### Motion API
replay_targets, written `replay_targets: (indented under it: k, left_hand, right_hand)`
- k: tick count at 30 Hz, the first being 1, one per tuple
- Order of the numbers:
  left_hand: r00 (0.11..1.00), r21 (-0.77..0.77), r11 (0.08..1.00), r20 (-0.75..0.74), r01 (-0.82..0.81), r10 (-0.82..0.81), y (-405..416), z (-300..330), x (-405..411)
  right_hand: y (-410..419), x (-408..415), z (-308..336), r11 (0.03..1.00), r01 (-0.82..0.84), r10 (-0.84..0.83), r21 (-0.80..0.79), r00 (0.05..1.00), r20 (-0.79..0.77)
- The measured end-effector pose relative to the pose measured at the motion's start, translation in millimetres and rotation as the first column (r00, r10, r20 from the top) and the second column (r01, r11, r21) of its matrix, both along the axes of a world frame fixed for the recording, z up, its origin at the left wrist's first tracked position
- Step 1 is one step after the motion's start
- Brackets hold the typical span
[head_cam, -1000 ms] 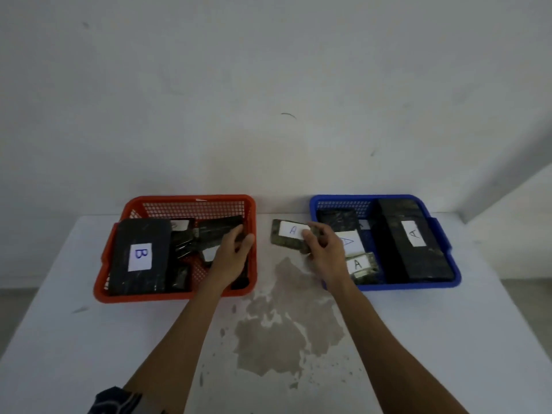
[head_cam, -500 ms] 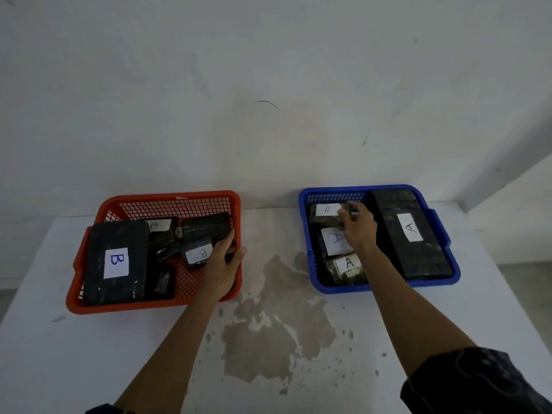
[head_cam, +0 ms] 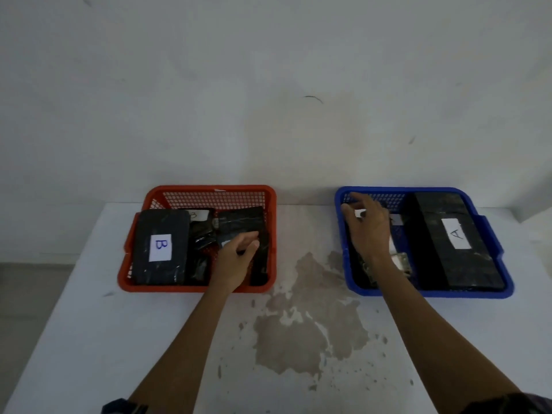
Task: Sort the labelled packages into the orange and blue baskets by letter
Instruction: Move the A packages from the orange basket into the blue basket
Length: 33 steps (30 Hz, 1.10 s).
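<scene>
The orange basket (head_cam: 209, 190) stands at the left of the table and holds several dark wrapped packages, among them a large one labelled B (head_cam: 161, 246). My left hand (head_cam: 236, 259) lies over its right half, fingers loosely curled on a small white-labelled package (head_cam: 226, 243) without closing on it. At the right, the blue basket (head_cam: 433, 294) holds a long package labelled A (head_cam: 457, 243) and smaller labelled ones. My right hand (head_cam: 369, 228) hovers over the blue basket's left side, fingers spread above a small package whose white label (head_cam: 360, 213) shows between them.
The white table (head_cam: 89, 339) has a large worn brown patch (head_cam: 307, 324) between the baskets. A plain white wall rises right behind both baskets. The table's left edge falls away to a grey floor.
My right hand carried the small A package from the gap between the baskets into the blue basket's back left and let it go. My left hand stayed in the orange basket, shifting slightly.
</scene>
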<state>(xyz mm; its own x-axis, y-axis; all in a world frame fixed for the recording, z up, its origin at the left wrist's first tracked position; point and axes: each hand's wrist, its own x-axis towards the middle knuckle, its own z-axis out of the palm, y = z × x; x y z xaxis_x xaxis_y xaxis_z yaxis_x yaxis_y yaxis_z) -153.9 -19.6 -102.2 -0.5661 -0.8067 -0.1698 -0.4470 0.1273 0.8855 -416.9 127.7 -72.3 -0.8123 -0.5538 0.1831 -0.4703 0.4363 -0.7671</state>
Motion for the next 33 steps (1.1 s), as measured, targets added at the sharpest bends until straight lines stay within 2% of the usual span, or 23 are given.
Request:
replay_targets:
  k: [4, 8, 11, 15, 17, 22, 27, 31, 33]
  left_hand:
    - [0.986, -0.05, 0.996, 0.141, -0.078, 0.084, -23, -1, 38]
    - [0.951, 0.051, 0.998, 0.305, 0.035, -0.049, -25, -5, 35]
    - [0.917, 0.109, 0.985, 0.362, 0.133, -0.164, -16, -8, 21]
    - [0.858, 0.076, 0.973, 0.459, 0.218, -0.228, -11, -13, 7]
    - [0.868, 0.103, 0.972, 0.438, 0.21, -0.234, -14, -16, 6]
    - [0.933, 0.294, 0.947, 0.286, 0.129, -0.216, -31, -17, 17]
    - [0.953, 0.295, 0.954, 0.273, 0.047, -0.132, -36, -16, 24]
    - [0.905, 0.185, 0.972, 0.37, 0.147, -0.207, -25, -17, 16]
    - [0.895, 0.183, 0.969, 0.387, 0.163, -0.224, -25, -19, 13]
  right_hand:
    - [-31, 69, -11, 0.97, -0.243, 0.238, 0.017, 0.959, 0.157]
    - [-51, 120, -35, 0.913, -0.397, 0.335, 0.095, 0.862, 0.381]
    - [-53, 134, -52, 0.886, -0.453, 0.376, 0.097, 0.826, 0.42]
    - [-51, 136, -61, 0.89, -0.447, 0.372, 0.092, 0.827, 0.422]
    - [-51, 135, -61, 0.887, -0.455, 0.384, 0.074, 0.817, 0.43]
    - [-50, 135, -60, 0.891, -0.453, 0.385, 0.034, 0.793, 0.472]
    - [-52, 136, -58, 0.898, -0.438, 0.365, 0.03, 0.783, 0.503]
    - [-52, 137, -56, 0.902, -0.431, 0.363, 0.029, 0.793, 0.489]
    - [-52, 136, -57, 0.897, -0.439, 0.368, 0.04, 0.794, 0.483]
